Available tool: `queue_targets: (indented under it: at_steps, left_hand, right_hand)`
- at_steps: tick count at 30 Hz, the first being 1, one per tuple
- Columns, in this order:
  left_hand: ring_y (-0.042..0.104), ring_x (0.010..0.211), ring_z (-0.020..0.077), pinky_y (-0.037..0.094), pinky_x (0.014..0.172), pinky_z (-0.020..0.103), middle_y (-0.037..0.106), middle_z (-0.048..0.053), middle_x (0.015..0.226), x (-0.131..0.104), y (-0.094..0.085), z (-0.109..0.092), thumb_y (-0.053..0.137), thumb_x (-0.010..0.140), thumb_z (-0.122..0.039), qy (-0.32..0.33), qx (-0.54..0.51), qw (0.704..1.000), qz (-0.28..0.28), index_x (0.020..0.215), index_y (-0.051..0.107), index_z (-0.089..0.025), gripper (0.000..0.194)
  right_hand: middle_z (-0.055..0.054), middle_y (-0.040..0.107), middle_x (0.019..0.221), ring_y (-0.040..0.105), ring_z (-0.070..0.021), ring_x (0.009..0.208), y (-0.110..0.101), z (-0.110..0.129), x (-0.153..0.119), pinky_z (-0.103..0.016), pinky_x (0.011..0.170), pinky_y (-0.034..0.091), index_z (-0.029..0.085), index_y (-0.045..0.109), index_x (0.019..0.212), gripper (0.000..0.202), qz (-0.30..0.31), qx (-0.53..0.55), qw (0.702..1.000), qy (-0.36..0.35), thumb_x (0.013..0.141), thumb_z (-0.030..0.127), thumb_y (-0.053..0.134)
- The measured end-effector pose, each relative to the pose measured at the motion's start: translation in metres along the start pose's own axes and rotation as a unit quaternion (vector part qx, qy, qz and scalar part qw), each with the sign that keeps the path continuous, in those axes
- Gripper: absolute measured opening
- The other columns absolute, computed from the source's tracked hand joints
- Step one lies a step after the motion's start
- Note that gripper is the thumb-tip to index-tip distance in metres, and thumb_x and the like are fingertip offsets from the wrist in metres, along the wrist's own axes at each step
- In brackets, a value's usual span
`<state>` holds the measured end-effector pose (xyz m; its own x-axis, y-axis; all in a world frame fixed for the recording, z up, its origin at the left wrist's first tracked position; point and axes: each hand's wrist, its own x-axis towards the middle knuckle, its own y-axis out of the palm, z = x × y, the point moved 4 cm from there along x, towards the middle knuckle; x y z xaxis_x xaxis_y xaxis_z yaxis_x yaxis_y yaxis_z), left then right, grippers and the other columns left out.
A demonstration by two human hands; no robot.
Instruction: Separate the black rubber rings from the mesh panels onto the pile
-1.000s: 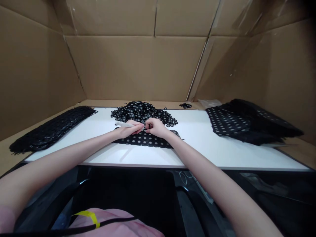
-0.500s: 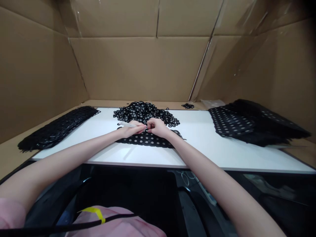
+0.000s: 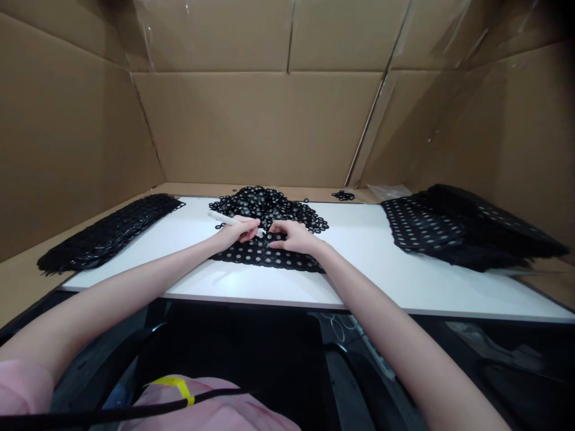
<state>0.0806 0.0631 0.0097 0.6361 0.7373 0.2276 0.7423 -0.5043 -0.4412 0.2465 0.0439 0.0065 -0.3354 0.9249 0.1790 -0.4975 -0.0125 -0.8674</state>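
Toward the near edge of the smooth white worktop (image 3: pixel 251 290), the dark, flat strip (image 3: pixel 269 258) with its rows of pale round spots lies under and just in front of the hands, which have drawn slightly apart, baring more of its middle. The left hand (image 3: pixel 242 230) grips a slim white pen-like tool (image 3: pixel 222 217), while the right hand (image 3: pixel 294 237) is loosely curled, thumb and forefinger parted, nothing visible between them. Beyond are a loose heap of small, black rings (image 3: pixel 251 202) and, farther back, a creased brown cardboard wall (image 3: pixel 269 131).
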Motion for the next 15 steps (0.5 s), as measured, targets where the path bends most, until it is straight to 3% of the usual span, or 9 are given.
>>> queue_targets:
  at_steps: [3, 9, 15]
  left_hand:
    - [0.034, 0.045, 0.0077, 0.026, 0.048, 0.024, 0.04, -0.002, 0.044, -0.007, 0.004, -0.005, 0.045, 0.088, -0.049, 0.005, 0.002, 1.0, 0.017, 0.055, 0.05, -0.014, 0.049]
    - [0.038, 0.049, 0.0086, 0.03, 0.052, 0.024, 0.042, -0.002, 0.048, -0.013, 0.012, -0.012, 0.043, 0.09, -0.046, 0.017, 0.044, 0.997, 0.055, 0.058, 0.05, -0.014, 0.046]
    - [0.039, 0.051, 0.0091, 0.033, 0.056, 0.025, 0.042, -0.002, 0.048, -0.012, 0.013, -0.016, 0.041, 0.091, -0.044, 0.04, 0.074, 0.994, 0.066, 0.055, 0.045, -0.015, 0.047]
  right_hand:
    - [-0.003, 0.069, 0.101, 0.059, -0.0232, 0.095, -0.001, 0.002, -0.001, -0.041, 0.088, 0.032, 0.021, 0.061, 0.092, 0.025, 0.015, -0.012, 1.0, 0.017, 0.071, 0.031, 0.071]
    - [-0.002, 0.069, 0.091, 0.059, -0.0226, 0.091, 0.001, 0.01, 0.0, -0.037, 0.085, 0.034, 0.019, 0.06, 0.08, 0.011, 0.029, -0.02, 0.999, 0.003, 0.073, 0.025, 0.065]
    - [-0.002, 0.068, 0.092, 0.058, -0.0232, 0.091, 0.003, 0.011, 0.001, -0.037, 0.084, 0.033, 0.02, 0.06, 0.081, 0.011, 0.018, -0.04, 0.999, 0.016, 0.072, 0.022, 0.066]
